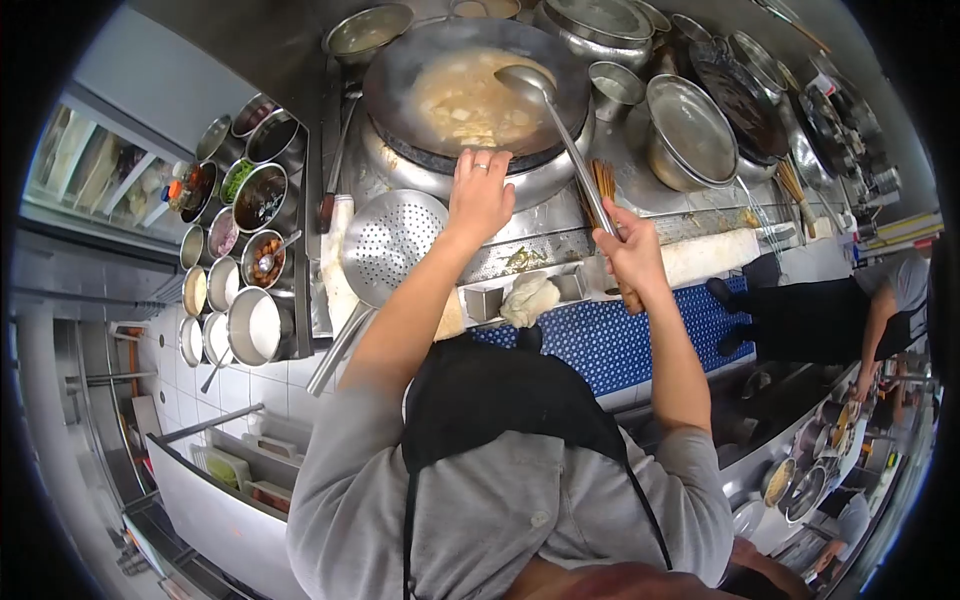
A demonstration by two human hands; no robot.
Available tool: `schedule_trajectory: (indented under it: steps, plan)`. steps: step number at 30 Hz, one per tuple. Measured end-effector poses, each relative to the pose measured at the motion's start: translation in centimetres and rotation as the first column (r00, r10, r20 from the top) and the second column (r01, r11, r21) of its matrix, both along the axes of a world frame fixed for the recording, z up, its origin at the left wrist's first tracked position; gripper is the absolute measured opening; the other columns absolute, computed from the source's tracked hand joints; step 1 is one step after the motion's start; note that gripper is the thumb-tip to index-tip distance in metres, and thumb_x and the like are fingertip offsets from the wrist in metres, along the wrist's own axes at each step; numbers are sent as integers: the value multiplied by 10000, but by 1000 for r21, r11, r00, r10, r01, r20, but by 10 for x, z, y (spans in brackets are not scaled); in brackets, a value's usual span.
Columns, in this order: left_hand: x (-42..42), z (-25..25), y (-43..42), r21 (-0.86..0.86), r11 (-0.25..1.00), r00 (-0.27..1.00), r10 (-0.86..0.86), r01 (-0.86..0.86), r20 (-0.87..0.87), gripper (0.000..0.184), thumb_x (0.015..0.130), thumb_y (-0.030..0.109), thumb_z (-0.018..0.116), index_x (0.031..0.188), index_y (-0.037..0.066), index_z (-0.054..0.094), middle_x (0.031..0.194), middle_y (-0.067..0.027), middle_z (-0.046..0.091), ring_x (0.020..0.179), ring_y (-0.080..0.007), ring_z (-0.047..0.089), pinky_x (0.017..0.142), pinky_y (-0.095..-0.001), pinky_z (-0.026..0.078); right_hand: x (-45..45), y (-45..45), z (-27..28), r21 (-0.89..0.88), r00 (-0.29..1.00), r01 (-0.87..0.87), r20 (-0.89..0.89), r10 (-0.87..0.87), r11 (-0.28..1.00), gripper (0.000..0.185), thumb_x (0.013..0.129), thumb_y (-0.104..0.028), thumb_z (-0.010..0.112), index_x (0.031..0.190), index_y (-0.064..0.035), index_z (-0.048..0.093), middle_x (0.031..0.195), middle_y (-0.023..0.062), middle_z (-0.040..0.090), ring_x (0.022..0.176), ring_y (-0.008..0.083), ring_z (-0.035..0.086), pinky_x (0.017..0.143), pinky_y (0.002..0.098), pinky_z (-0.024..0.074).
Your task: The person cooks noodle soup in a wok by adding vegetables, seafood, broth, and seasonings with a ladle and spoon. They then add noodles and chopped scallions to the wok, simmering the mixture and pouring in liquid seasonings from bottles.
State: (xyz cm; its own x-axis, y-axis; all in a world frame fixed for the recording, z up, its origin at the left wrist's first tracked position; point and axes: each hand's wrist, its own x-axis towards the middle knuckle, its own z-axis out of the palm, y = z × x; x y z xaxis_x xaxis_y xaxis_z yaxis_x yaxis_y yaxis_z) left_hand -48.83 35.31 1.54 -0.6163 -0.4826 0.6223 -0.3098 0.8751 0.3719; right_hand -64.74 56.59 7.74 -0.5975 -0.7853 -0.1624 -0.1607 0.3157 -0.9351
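Note:
A large dark wok (390,95) sits on the round steel burner, with cloudy broth and pale food pieces (465,100) inside it. My left hand (482,195) is at its near rim, fingers curled over the edge and thumb lower on the near side; the fingertips are hidden. Yellowish strips of food (475,138) lie in the broth just beyond those fingers. In my right hand (632,248) is the handle of a long steel ladle (526,78), its bowl dipping into the broth. Beside my left forearm rests a perforated skimmer (392,240).
Steel pots of ingredients (258,325) stand at the left. A wide metal basin (692,130), a small steel pot (615,88) and a bamboo brush (603,178) are right of the wok. A crumpled cloth (530,300) lies on the front edge. A co-worker (820,315) stands at right.

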Motion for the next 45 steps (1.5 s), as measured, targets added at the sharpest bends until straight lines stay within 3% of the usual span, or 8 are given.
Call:
schedule_trajectory:
  steps: [11, 18, 24, 28, 33, 38, 44, 45]
  plan:
    - [3, 6, -6, 75, 996, 997, -45, 41, 56, 542, 774, 142, 705, 1281, 32, 550, 1170, -187, 556, 1139, -390, 485, 1038, -499, 368, 33, 104, -33, -18, 931, 311, -193, -309, 950, 586, 843, 28, 666, 1408, 37, 508, 765, -22, 634, 554, 33, 485, 501, 216, 419]
    - [0, -17, -6, 9, 996, 996, -92, 92, -3, 627, 734, 176, 708, 1327, 40, 558, 1200, -175, 592, 1159, -370, 490, 1026, -510, 360, 17, 160, -107, 238, 726, 404, -671, -151, 884, 579, 807, -99, 688, 1371, -89, 561, 951, 270, 686, 845, 411, 694, 736, 456, 547]
    - [8, -5, -3, 73, 997, 983, -32, 19, 183, 686, 832, 255, 707, 1431, 8, 482, 1496, -260, 407, 1385, -428, 347, 1164, -485, 260, 46, 154, -156, 223, 797, 350, -580, -165, 910, 563, 864, -197, 658, 1403, -133, 508, 811, 246, 670, 783, 401, 678, 736, 481, 547]
    - [5, 23, 88, 121, 928, 926, -327, 352, -187, 352, 899, 134, 681, 1214, -15, 635, 1291, -219, 574, 1221, -344, 517, 1069, -440, 379, 72, 202, -137, 140, 757, 425, -597, -266, 895, 480, 891, -248, 652, 1341, -104, 565, 939, 213, 669, 924, 372, 663, 814, 489, 532]
    - [4, -52, 188, 724, 396, 643, -761, 565, -85, 110, 888, 53, 636, 925, -28, 701, 939, -121, 706, 890, -235, 653, 837, -351, 502, 70, 332, -161, -77, 539, 803, -330, -775, 591, 370, 886, -287, 685, 1147, -25, 704, 1052, 213, 706, 950, 348, 695, 834, 401, 546]
    - [9, -94, 252, 828, 348, 394, -903, 439, 170, 215, 928, 117, 641, 801, -51, 684, 761, -91, 680, 689, -137, 597, 644, -294, 458, 35, 493, -181, -173, -57, 985, -291, -955, -5, 277, 877, -246, 622, 1013, -37, 742, 932, 217, 717, 884, 357, 710, 787, 428, 549]
    - [11, -109, 282, 874, 374, 379, -892, 310, 247, 334, 920, 241, 677, 746, -41, 631, 630, -89, 568, 594, -142, 489, 578, -331, 394, -2, 604, -159, -118, -240, 969, -634, -735, -215, 269, 920, -239, 612, 999, -13, 735, 853, 207, 726, 791, 367, 712, 694, 434, 561]
    - [9, -108, 287, 871, 386, 383, -886, 302, 260, 322, 907, 243, 689, 764, -40, 635, 605, -95, 562, 582, -128, 473, 566, -334, 387, -20, 619, -158, -108, -307, 952, -344, -887, -287, 294, 938, -266, 605, 1003, 2, 708, 843, 204, 718, 755, 354, 707, 645, 422, 563]
